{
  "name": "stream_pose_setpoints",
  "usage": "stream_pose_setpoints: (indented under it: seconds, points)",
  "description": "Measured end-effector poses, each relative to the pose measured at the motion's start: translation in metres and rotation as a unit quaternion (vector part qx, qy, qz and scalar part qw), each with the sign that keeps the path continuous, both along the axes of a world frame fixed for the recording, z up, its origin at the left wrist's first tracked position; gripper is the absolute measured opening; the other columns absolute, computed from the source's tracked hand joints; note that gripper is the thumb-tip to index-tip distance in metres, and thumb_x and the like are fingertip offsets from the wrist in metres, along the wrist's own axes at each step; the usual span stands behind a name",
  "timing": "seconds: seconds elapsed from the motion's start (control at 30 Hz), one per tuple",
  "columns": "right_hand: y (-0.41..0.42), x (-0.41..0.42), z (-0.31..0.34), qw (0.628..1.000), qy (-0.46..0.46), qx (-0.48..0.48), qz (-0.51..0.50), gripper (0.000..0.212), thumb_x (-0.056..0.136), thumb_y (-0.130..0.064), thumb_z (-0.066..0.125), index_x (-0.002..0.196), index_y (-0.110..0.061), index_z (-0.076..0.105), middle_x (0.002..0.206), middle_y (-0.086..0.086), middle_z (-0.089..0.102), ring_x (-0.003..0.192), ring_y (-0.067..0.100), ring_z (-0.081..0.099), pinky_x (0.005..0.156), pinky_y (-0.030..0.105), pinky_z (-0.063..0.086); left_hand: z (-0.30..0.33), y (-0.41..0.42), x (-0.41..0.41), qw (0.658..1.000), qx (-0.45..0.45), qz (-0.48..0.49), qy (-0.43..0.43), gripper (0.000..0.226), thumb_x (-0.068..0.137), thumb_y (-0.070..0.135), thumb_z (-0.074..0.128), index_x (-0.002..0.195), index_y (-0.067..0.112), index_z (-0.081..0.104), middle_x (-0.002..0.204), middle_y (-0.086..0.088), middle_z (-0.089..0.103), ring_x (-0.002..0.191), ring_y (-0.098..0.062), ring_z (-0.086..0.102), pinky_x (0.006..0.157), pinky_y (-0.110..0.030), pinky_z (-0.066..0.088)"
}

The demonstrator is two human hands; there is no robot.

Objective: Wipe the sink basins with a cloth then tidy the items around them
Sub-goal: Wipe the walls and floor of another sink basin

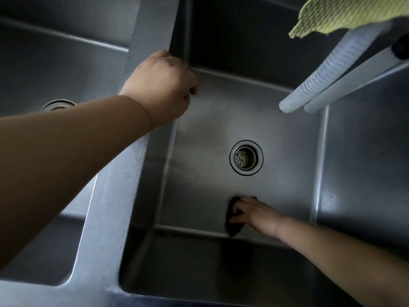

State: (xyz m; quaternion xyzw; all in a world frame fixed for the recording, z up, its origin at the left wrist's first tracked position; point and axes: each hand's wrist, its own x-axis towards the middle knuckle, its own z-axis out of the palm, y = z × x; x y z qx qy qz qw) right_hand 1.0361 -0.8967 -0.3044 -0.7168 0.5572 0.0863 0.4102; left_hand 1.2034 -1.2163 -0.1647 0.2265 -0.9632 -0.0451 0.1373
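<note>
At the left of the frame lay the left basin (51, 69), its drain (58, 104) half hidden behind the forearm. The left hand (159, 89) gripped the divider (124, 165) between the basins, fingers curled over its edge. Right of centre, low in the right basin (221, 103), the right hand (250, 212) pressed a dark cloth (232, 224) to the floor just below the strainer (246, 157), fingers curled around it. A wide stroke could likely drag the cloth over the strainer and snag it. At the upper right, two ribbed hoses (321, 78) hung into the basin under a green rag (345, 14), probably obstructing wiping of that far corner.
</note>
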Motion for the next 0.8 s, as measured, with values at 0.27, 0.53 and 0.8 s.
stream_pose_setpoints:
  seconds: [0.27,0.53,0.8]
  points:
    - [-0.049,-0.046,-0.007,0.931,0.127,-0.15,-0.309,0.032,0.073,0.003,0.066,0.101,-0.01,0.072,0.098,0.013,0.063,0.095,0.038,0.055,0.082,0.033,0.044,0.001,0.0,0.0,1.0,-0.005,-0.005,0.0,0.017,0.077,0.006,0.057,0.085,0.011,0.072,0.074,-0.012,0.067,0.077,-0.034,0.062,0.081,-0.037,0.043]
    - [0.001,0.012,-0.004,0.966,0.083,-0.103,-0.221,0.047,0.055,0.0,0.08,0.098,-0.012,0.066,0.098,0.014,0.062,0.086,0.038,0.06,0.062,0.041,0.056,-0.001,0.0,-0.001,1.0,-0.008,-0.006,-0.002,0.019,0.075,0.008,0.056,0.086,0.012,0.071,0.074,-0.013,0.067,0.078,-0.035,0.061,0.08,-0.037,0.042]
    - [-0.014,0.064,0.002,0.995,0.018,-0.07,-0.067,0.052,0.05,-0.012,0.084,0.1,-0.01,0.07,0.097,0.016,0.064,0.088,0.038,0.064,0.067,0.032,0.055,-0.002,-0.001,0.0,1.0,-0.024,-0.019,0.004,0.015,0.074,0.007,0.057,0.082,0.01,0.07,0.072,-0.014,0.066,0.074,-0.036,0.061,0.076,-0.038,0.042]
